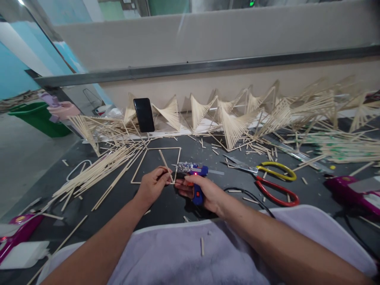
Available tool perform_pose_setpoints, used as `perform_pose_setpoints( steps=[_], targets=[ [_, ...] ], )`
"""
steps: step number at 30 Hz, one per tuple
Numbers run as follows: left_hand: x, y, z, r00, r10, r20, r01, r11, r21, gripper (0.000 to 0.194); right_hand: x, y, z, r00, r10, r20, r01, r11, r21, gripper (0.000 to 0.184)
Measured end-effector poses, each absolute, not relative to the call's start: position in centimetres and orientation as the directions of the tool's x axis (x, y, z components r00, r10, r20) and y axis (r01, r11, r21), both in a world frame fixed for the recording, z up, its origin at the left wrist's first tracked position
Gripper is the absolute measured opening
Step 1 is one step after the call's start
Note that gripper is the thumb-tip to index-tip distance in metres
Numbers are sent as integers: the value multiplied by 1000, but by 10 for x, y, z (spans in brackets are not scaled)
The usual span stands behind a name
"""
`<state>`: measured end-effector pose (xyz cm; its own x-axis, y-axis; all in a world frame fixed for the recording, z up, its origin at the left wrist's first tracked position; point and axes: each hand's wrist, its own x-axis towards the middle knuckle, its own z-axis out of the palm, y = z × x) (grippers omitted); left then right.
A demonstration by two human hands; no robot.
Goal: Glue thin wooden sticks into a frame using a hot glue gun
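Note:
My left hand (156,183) pinches a thin wooden stick (164,159) that slants up above the near right corner of a square stick frame (154,149). The frame lies flat on the dark table. In my right hand (204,192) is a blue hot glue gun (198,194), its red light lit and a clear glue stick (216,172) coming out of the back. Its nozzle, crusted with silvery stuff, points left over the frame's right side. My right fingertips are close to the frame's near right corner; whether they touch it I cannot tell.
Large scissors (258,171) with yellow and red handles lie to the right. Loose sticks (114,160) are heaped at the left. A phone (144,114) stands at the back beside several twisted stick structures (234,126). A black cable (252,198) runs near my right arm.

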<state>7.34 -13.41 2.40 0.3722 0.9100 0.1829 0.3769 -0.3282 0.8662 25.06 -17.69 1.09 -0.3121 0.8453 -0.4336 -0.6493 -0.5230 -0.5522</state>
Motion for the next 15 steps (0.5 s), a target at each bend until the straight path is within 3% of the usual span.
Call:
perform_pose_setpoints(
  steps=[15],
  targets=[
    [73, -134, 22, 381, 904, 195, 358, -338, 870, 22, 250, -178, 12, -296, 849, -438, -646, -515, -563, 15]
  ],
)
